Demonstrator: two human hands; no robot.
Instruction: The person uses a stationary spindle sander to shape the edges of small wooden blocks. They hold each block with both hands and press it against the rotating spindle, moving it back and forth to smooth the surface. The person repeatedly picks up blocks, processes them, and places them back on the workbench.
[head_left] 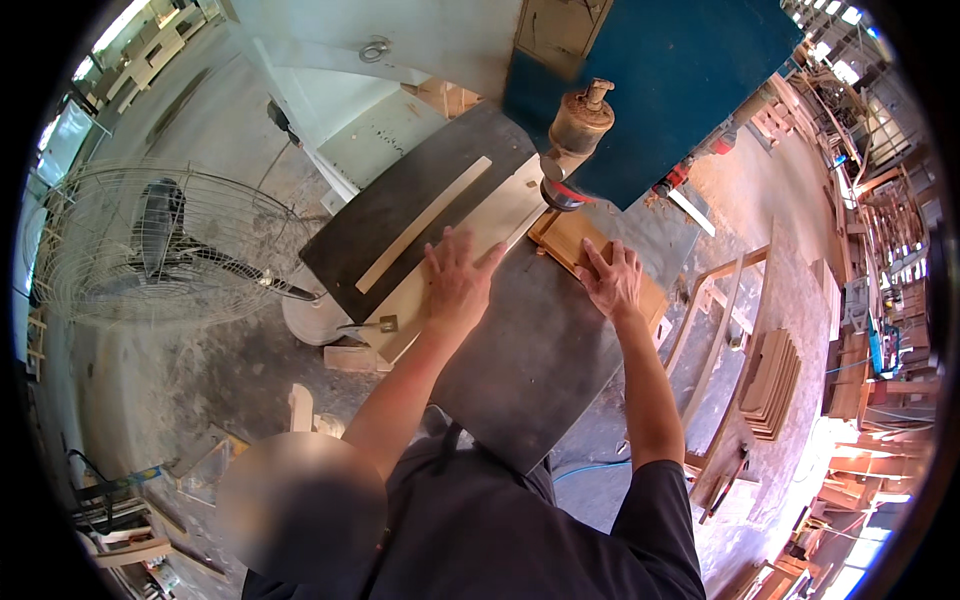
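Tbl (520,375): splayed hands (460,282) (613,284) on bds (405,308) (572,236)

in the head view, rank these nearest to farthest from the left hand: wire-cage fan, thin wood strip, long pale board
1. Long pale board: directly under the left hand, touching it.
2. Thin wood strip: on the dark tabletop, just left of the board.
3. Wire-cage fan: off the table, far left.
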